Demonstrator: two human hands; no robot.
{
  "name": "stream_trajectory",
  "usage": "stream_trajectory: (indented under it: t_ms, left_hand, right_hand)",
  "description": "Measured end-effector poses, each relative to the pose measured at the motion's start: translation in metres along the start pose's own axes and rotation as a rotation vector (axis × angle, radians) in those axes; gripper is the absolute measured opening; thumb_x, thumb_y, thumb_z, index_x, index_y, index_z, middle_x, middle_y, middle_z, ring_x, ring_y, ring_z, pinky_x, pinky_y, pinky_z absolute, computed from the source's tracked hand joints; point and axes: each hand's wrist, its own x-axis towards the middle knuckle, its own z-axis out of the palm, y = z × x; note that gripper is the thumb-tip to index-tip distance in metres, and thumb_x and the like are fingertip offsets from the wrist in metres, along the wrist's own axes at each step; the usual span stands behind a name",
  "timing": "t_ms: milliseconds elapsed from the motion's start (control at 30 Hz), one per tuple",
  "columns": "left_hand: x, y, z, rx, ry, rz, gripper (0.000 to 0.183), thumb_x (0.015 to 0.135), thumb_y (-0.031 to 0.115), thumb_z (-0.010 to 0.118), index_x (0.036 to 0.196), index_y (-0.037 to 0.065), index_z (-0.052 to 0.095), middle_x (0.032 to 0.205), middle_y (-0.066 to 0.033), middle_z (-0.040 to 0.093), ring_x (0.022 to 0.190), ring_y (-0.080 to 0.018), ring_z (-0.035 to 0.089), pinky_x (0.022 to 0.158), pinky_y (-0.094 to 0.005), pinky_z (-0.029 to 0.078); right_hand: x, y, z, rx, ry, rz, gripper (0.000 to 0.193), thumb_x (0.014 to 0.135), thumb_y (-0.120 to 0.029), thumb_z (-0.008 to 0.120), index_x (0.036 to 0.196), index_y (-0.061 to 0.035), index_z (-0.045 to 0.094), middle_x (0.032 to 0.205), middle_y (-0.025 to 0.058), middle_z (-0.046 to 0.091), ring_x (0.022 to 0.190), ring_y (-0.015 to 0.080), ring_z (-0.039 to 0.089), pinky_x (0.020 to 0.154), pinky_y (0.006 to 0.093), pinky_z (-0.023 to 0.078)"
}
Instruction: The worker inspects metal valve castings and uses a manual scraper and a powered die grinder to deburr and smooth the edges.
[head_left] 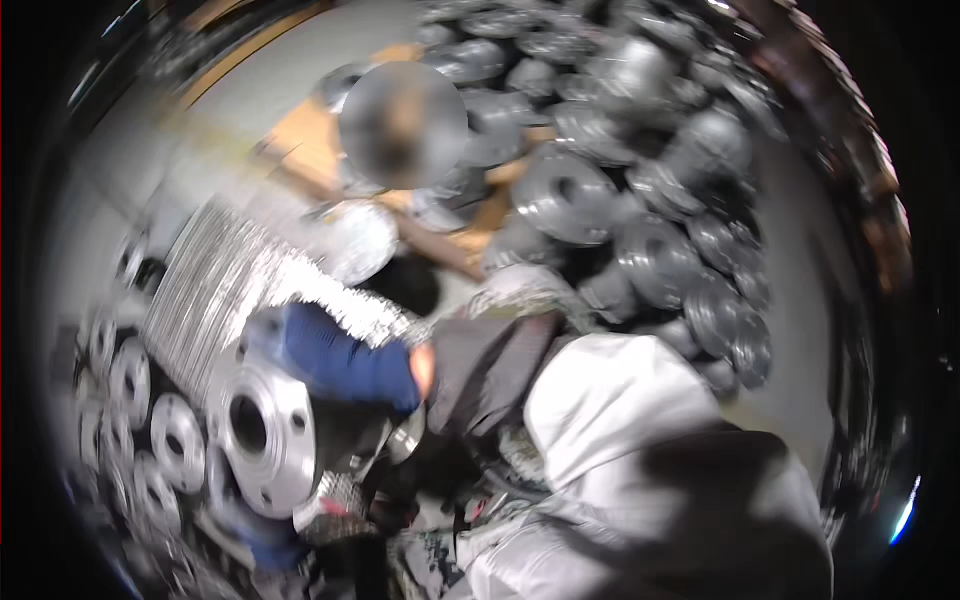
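A silvery metal flange (307,448) with a round centre hole and bolt holes is tilted up at the lower left. My right hand (290,345), in a blue glove, grips its upper edge; the fingers are smeared by motion. Bare skin shows between that glove and a dark grey sleeve. Under the flange's lower edge is my left hand (268,545), also blue-gloved, holding it from below, with its fingers mostly hidden. Right beside the flange stands a ribbed, shiny stack of thin metal (215,285).
Several more flanges (192,440) stand at the left. A large heap of dark grey necked flanges (590,205) fills the far right, partly on an orange-brown wooden pallet (300,140). A bright round disc (360,240) lies near the pallet's edge. Grey floor (130,160) shows at the far left.
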Motion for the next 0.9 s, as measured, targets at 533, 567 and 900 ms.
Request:
stream_trajectory:
  t_ms: [533,567,900]
  left_hand:
    - [-0.048,0.089,0.12,0.38,-0.201,0.714,0.058,0.092,0.035,0.045,0.128,-0.01,0.045,0.127,-0.0247,0.052,0.116,-0.0327,0.052,0.098,-0.0431,0.043]
    - [-0.054,0.1,0.131,0.369,-0.222,0.739,0.057,0.092,0.034,0.046,0.129,-0.01,0.045,0.128,-0.0242,0.052,0.116,-0.0321,0.052,0.098,-0.0427,0.043]
    - [-0.094,0.197,0.316,0.095,-0.698,0.951,0.05,0.092,0.022,0.051,0.131,-0.008,0.042,0.13,-0.0199,0.051,0.118,-0.026,0.051,0.099,-0.0385,0.042]
  right_hand:
    - [-0.163,-0.091,-0.092,0.214,0.339,-0.211,0.026,0.095,-0.01,0.052,0.119,-0.0016,0.058,0.107,0.0094,0.064,0.1,0.0123,0.058,0.088,0.0268,0.047]
    - [-0.172,-0.117,-0.106,0.186,0.351,-0.256,0.028,0.094,-0.01,0.053,0.121,-0.0007,0.056,0.112,0.0113,0.063,0.105,0.0141,0.058,0.09,0.0278,0.047]
    - [-0.256,-0.295,-0.28,0.3,0.178,-0.754,0.012,0.087,-0.009,0.059,0.091,0.0005,0.065,0.095,0.011,0.065,0.075,0.0134,0.062,0.063,0.0277,0.051]
